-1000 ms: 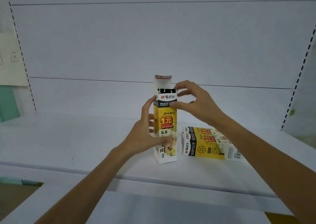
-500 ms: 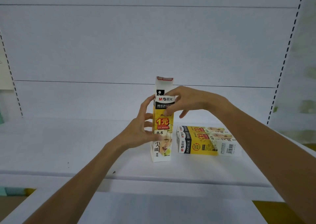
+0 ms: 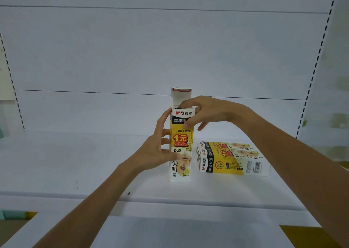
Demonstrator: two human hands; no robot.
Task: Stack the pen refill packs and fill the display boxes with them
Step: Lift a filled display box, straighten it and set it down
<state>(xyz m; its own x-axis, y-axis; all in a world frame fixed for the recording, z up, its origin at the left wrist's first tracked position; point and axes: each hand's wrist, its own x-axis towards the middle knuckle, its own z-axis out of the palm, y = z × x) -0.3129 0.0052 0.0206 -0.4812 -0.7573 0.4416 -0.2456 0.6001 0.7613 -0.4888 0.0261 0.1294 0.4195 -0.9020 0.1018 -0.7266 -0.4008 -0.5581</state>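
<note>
A tall yellow and white refill box point(image 3: 181, 140) stands upright on the white shelf point(image 3: 75, 164), its top flap raised. My left hand point(image 3: 157, 149) grips its left side, thumb across the front near the "0.5" mark. My right hand point(image 3: 203, 111) reaches in from the right and pinches the box's top edge at the opening, thumb on the front. Two matching boxes point(image 3: 232, 159) lie on their sides just right of the standing box, side by side, touching neither hand.
The shelf's white back panel point(image 3: 170, 49) rises behind. Slotted uprights run at the left point(image 3: 11, 77) and right point(image 3: 319, 58). A lower white ledge point(image 3: 151, 228) lies in front of the shelf edge.
My right hand has dropped from above the opening onto the box's top edge. The left hand keeps its hold on the box, which stays upright in place.
</note>
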